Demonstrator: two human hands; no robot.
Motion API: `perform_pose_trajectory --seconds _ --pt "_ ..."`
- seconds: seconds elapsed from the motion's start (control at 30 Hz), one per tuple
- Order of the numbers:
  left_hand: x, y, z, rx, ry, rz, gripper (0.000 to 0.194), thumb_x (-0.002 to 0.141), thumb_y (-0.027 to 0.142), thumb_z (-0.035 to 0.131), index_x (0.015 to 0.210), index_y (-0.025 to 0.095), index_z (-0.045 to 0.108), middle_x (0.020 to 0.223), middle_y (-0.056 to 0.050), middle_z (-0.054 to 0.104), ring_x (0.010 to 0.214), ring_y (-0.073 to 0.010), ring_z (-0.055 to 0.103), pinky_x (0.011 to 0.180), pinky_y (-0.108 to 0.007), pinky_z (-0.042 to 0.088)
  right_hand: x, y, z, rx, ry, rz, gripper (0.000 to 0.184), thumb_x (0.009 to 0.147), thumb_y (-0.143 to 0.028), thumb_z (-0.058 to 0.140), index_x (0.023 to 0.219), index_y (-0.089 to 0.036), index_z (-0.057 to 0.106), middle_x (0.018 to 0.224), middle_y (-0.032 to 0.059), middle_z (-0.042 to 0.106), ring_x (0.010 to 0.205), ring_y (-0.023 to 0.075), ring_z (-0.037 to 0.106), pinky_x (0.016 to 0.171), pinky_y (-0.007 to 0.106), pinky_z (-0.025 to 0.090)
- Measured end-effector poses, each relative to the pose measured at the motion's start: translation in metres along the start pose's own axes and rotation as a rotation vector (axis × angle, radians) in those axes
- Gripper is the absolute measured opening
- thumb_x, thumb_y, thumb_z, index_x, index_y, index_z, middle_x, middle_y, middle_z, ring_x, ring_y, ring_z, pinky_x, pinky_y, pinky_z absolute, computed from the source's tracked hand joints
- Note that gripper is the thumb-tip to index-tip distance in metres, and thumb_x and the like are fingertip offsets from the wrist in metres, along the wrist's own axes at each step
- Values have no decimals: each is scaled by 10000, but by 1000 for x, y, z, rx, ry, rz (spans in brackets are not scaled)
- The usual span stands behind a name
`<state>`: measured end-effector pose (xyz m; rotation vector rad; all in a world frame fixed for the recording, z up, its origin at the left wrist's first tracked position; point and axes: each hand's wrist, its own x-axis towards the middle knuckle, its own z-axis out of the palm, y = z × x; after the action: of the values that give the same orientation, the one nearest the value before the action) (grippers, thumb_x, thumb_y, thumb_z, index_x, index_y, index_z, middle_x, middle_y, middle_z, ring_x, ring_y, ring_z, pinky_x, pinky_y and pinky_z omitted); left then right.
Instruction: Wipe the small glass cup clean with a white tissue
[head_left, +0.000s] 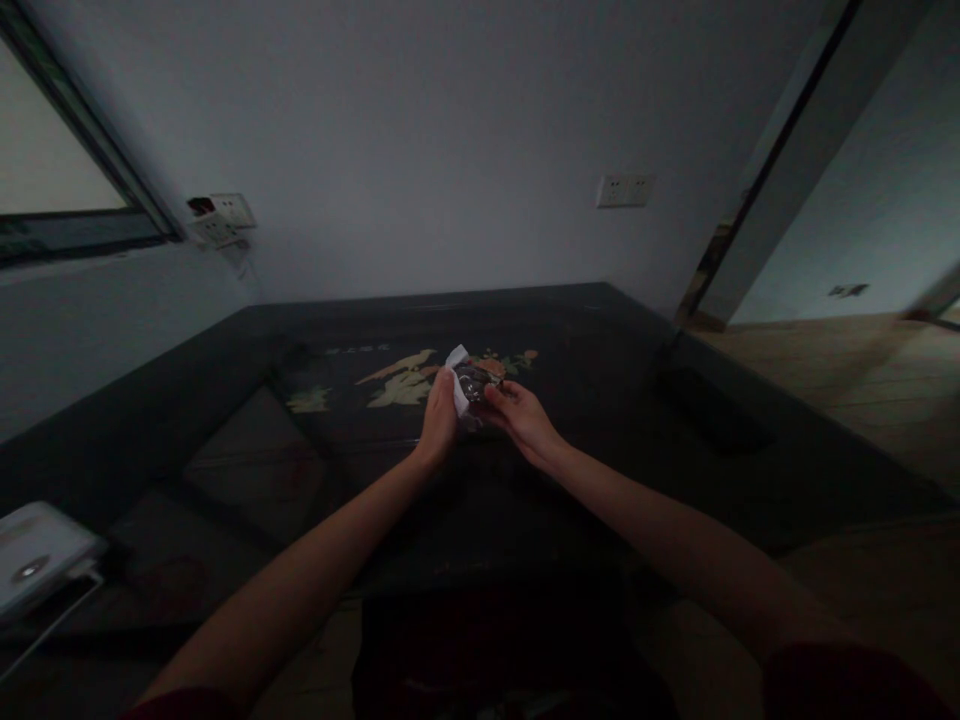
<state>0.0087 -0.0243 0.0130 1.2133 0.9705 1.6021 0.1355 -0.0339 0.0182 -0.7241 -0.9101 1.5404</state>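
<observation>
My left hand [439, 418] is closed on a small white cloth or tissue [457, 385] and presses it against a small shiny object [475, 382]. My right hand [520, 413] holds that object from the right, fingers curled round it. The room is dim and I cannot make out what the object is. Both hands are together above the middle of a dark table [600, 340] with a painted flower pattern [409, 383].
A white device with a cable [34, 555] lies at the table's left near edge. A dark flat object [712, 410] rests on the table's right side. Wall sockets [624, 189] and a loose socket [217, 220] sit on the walls. A doorway opens at the right.
</observation>
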Motion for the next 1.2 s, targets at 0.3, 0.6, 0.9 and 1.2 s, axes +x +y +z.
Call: perform_pose_trajectory --seconds 0.3,0.6,0.9,1.2 --pt "-4 9 -2 643 -277 640 402 954 415 348 1219 216 575 1294 -96 557 1308 -228 394 1138 -452 200 1 2 -2 -11 38 46 429 513 -420 843 797 -185 625 712 -31 648 674 128 620 695 279 501" --pt "3 3 -3 204 -99 205 400 910 459 451 1182 205 599 1253 -78 600 1187 -227 523 1059 -362 348 0 -2 -2 -11 63 51 320 566 -342 831 762 -177 639 753 -15 659 720 122 628 757 290 528" --pt "7 -2 6 -371 -29 -366 342 924 399 422 996 135 627 921 -84 711 939 -205 661 879 -322 497 4 -3 -5 -32 -15 -5 404 560 -351 842 892 -185 682 914 18 711 815 151 660 815 296 535" --pt "-5 1 -2 477 -127 468 425 954 441 340 1258 196 510 1304 -111 531 1236 -217 461 1084 -400 308 1 2 -4 -38 -5 9 388 572 -395 821 857 -190 656 800 -13 684 729 121 634 753 274 509"
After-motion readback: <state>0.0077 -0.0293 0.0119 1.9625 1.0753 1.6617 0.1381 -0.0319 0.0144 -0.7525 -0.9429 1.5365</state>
